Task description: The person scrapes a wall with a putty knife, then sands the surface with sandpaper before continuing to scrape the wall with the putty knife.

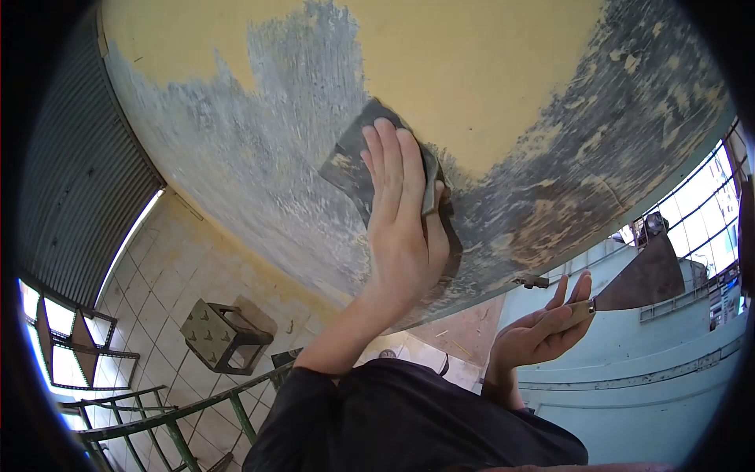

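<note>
My left hand [405,212] is raised against the wall [464,86], fingers stretched together over a dark grey sheet of sandpaper [346,161]. The sheet lies against the surface, and its right edge folds up by my thumb. Yellow paint covers the upper middle of the wall, with scraped grey and whitish patches on both sides and below. Lower right, away from the wall's face, my right hand [543,326] grips the pale handle of a putty knife [645,275]. Its broad, stained metal blade points up and to the right.
A green stool [208,334] stands on the tiled floor [161,271] at lower left. Green metal rails [173,425] run beside my left side. A corrugated shutter [75,157] is far left. To the right are a light-blue wall [598,393] and a barred window [708,212].
</note>
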Action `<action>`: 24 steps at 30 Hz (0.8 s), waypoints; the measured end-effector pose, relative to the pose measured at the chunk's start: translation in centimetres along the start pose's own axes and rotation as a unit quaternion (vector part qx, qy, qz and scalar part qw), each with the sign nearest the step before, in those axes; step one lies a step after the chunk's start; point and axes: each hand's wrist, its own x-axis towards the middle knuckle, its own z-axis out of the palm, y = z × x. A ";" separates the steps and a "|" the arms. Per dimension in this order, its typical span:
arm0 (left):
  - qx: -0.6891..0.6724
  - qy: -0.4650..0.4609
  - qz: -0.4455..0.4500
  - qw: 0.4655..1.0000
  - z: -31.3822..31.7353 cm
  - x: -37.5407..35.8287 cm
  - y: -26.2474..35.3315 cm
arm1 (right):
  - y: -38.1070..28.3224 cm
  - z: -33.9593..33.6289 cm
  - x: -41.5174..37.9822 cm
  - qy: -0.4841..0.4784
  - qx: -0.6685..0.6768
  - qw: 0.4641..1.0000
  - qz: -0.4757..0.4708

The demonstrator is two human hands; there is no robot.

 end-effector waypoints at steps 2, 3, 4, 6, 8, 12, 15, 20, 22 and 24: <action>0.011 0.005 0.025 1.000 0.6 -0.4 0.1 | 0.1 -0.1 0.0 0.000 0.000 1.000 -0.013; 0.010 0.007 0.027 1.000 1.4 -2.3 0.7 | 0.1 -0.2 -0.2 0.009 0.003 1.000 -0.010; -0.027 -0.029 0.024 0.999 2.3 -4.8 1.5 | 0.0 -0.2 -0.4 0.017 0.005 1.000 -0.006; -0.057 -0.066 0.025 0.996 3.0 -6.3 1.3 | 0.1 0.2 -0.3 0.026 0.009 1.000 -0.003; -0.036 -0.033 0.032 0.998 2.1 -3.9 0.2 | -0.1 -0.1 -0.2 0.026 0.005 1.000 0.004; -0.001 0.003 0.020 1.000 1.2 -1.9 -0.2 | -0.1 -0.1 0.1 0.031 0.025 0.999 -0.025; -0.026 -0.029 0.017 0.999 1.8 -3.9 1.1 | 0.0 0.5 0.1 0.047 0.043 0.998 -0.028; -0.005 0.005 0.035 0.999 0.5 0.0 -0.3 | 0.2 -0.2 0.1 0.038 0.029 0.999 -0.001; 0.014 -0.003 0.052 0.999 0.7 -0.7 0.0 | 0.8 -1.0 -0.3 0.045 0.019 0.998 -0.025; -0.013 -0.027 0.043 0.999 1.4 -3.3 1.5 | 1.1 -0.9 -0.4 0.053 0.012 0.997 -0.052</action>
